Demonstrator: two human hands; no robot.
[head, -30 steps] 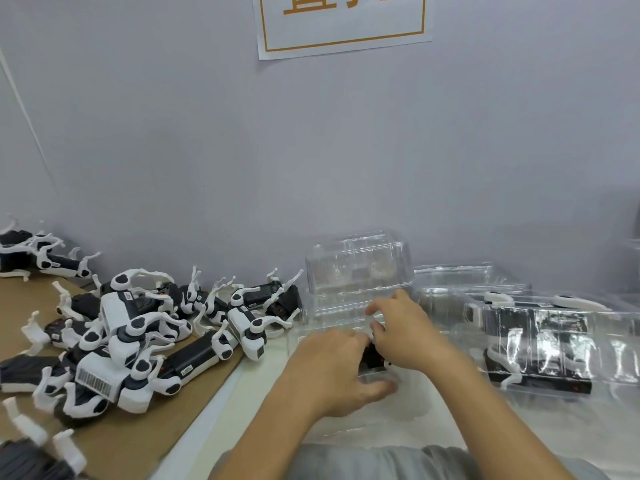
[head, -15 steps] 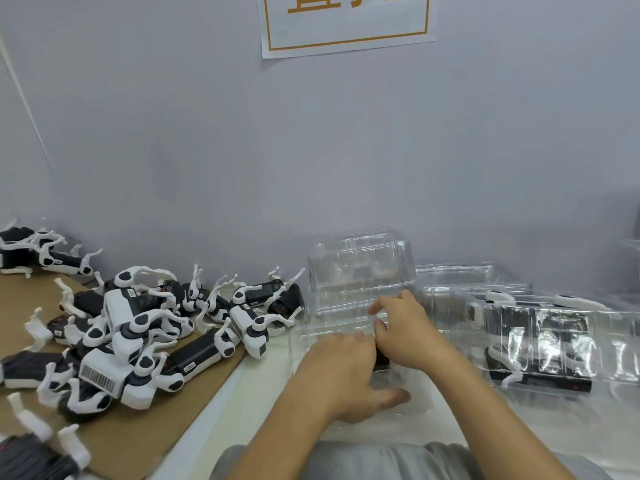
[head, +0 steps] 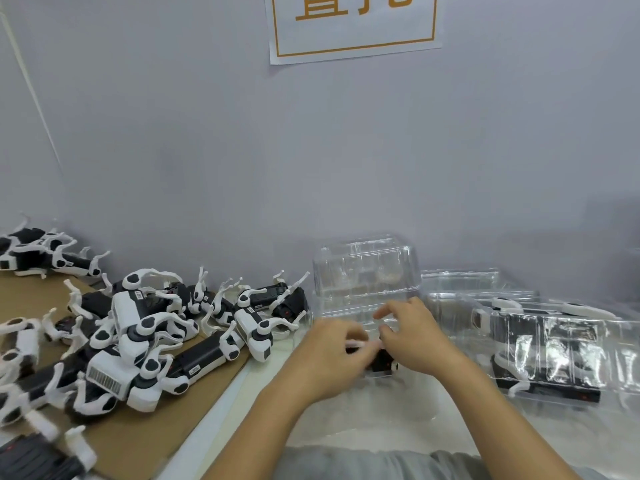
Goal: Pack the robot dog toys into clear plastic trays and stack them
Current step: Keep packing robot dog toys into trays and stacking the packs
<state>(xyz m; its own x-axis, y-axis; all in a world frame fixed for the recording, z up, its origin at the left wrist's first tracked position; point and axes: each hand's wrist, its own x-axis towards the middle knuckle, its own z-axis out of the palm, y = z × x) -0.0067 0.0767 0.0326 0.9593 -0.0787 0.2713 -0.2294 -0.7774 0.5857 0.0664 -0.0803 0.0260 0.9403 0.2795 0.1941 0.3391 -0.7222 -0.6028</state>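
My forearms reach in from five and seven o'clock, converging ahead. My left hand [head: 327,355] lies knuckles up, fingers curled toward three o'clock. My right hand [head: 412,336] arches beside it, fingertips [head: 382,311] bent down, nearly touching.

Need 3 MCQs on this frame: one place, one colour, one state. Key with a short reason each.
1. The pile of loose robot dog toys lies:
A. left of both hands, on cardboard
B. right of both hands
C. inside a tray

2. The loose toys are:
A. red and yellow
B. black and white
C. all grey

3. The packed tray at right:
A. holds nothing
B. holds a black and white toy
C. is in the left hand

Key: 1 A, the pile sits on brown cardboard at left. 2 B, black bodies, white legs. 3 B, a toy shows through the clear plastic.
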